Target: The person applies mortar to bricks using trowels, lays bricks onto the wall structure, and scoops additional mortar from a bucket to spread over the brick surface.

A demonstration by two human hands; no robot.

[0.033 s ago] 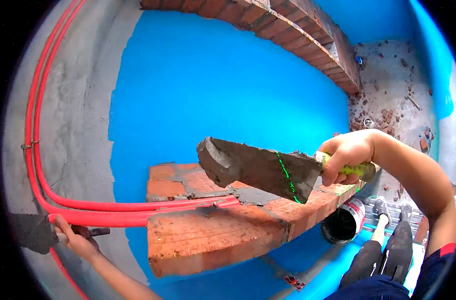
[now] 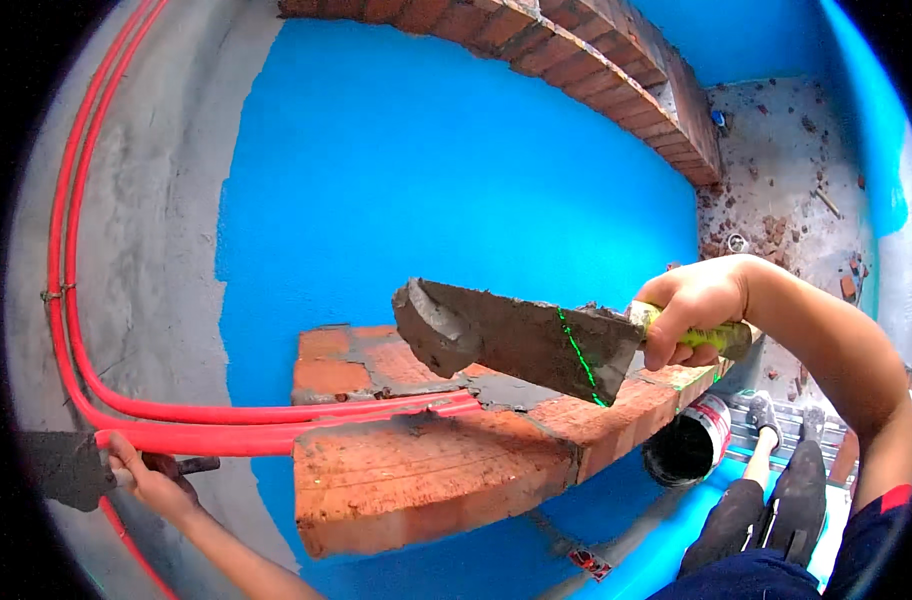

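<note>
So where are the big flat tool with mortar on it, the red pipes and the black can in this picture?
Flat tool point(image 2: 516, 340): head view, middle of its mortar-smeared blade.
Red pipes point(image 2: 226, 425): head view, on the stretch running beside the bricks.
Black can point(image 2: 684, 450): head view, on its dark open mouth.

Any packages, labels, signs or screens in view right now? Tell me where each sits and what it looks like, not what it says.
Can: on the floor below the right end of the brick wall, lying tilted with its dark open mouth toward the camera; round, with a red and white label band.
Small tag: on the blue floor under the wall's near face; flat, red and dark, too small to tell more.
No signs or screens show.
</note>
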